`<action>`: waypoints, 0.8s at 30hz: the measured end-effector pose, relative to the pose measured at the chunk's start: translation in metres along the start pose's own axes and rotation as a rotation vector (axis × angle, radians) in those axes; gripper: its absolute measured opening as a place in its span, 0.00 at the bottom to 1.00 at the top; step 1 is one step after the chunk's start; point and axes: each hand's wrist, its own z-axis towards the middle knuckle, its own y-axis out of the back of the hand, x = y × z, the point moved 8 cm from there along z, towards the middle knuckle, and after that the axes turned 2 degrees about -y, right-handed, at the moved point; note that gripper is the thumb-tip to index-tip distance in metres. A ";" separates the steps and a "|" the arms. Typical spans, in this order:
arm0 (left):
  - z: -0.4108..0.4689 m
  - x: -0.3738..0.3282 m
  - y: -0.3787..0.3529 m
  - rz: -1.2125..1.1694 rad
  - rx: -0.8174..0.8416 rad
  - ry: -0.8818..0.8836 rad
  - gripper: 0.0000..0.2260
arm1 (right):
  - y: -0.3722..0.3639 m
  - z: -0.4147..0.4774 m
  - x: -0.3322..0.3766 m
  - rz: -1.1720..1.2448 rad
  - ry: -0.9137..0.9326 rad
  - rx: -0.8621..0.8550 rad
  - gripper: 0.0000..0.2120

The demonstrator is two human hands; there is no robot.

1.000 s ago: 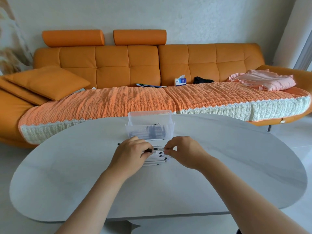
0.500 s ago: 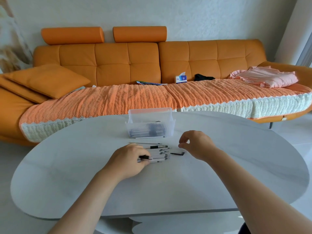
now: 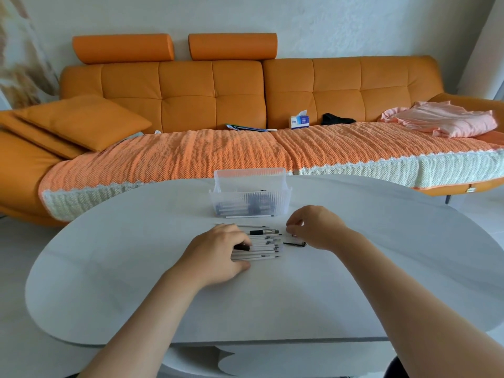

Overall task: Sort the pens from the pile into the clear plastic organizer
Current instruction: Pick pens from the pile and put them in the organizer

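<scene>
A clear plastic organizer (image 3: 249, 197) stands at the far middle of the table with several dark pens lying inside. In front of it lies a pile of white pens (image 3: 263, 245) with black tips, side by side. My left hand (image 3: 215, 255) rests on the pile's left end, fingers curled around a black pen end (image 3: 243, 247). My right hand (image 3: 316, 227) hovers just right of the pile, its fingertips drawn close together. What they hold, if anything, is hidden. A small black clip-like piece (image 3: 295, 243) lies on the table below it.
One thin white pen (image 3: 249, 216) lies against the organizer's front wall. The pale oval table (image 3: 136, 268) has its near edge close to me. Behind it is an orange sofa (image 3: 245, 91) with a cushion, a tissue box (image 3: 299, 121) and folded pink cloth.
Both hands were together over the pile a second ago. My right hand has pulled away to the right, and the small black piece now lies on the table. My left hand stayed on the pile.
</scene>
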 end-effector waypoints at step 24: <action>0.013 0.036 0.025 -0.031 -0.202 0.106 0.11 | -0.020 0.025 0.073 -0.216 0.161 -0.093 0.09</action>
